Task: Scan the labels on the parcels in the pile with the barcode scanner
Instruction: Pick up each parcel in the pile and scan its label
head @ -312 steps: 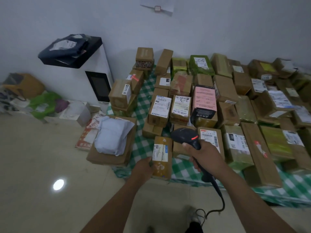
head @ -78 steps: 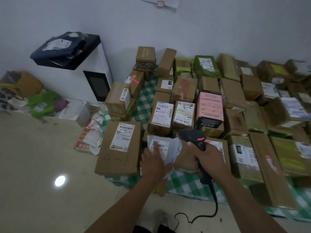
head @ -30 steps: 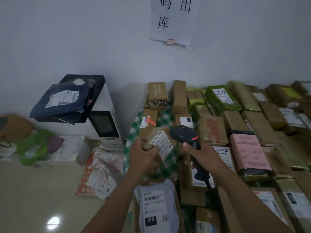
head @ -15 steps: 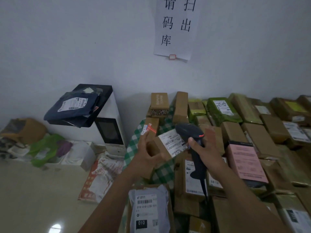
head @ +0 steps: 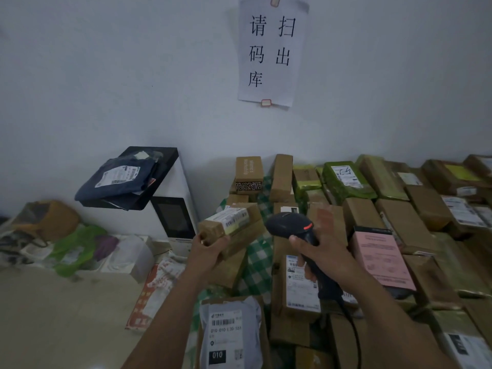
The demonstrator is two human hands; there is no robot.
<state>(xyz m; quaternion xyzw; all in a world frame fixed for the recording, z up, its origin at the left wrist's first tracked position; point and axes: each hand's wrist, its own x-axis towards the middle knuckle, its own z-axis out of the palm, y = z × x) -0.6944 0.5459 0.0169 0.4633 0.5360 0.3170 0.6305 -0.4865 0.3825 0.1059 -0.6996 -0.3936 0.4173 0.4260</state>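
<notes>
Nearest to us, in front of the barcode scanner, lies a grey poly mailer with its label face up on a flat carton; we leave it where it is. Just beyond it, the left hand is closed around the near end of a small brown parcel, lifted clear of the pile and held to the left of the scanner, white label turned upward and toward the scanner head. The right hand is wrapped around the scanner's handle, with the cable trailing down toward us; whether a finger rests on the trigger we cannot tell. No red beam shows on the label. To do this step well, we judge that the parcel should be tilted until the barcode faces the scanner window squarely, held steady, with the left thumb kept off the printed bars. The label bends over the box edge, so a skewed aim may miss part of the code. Right of and behind the scanner, the pile of parcels on the green checked cloth stretches to the wall, with a pink box close by.
</notes>
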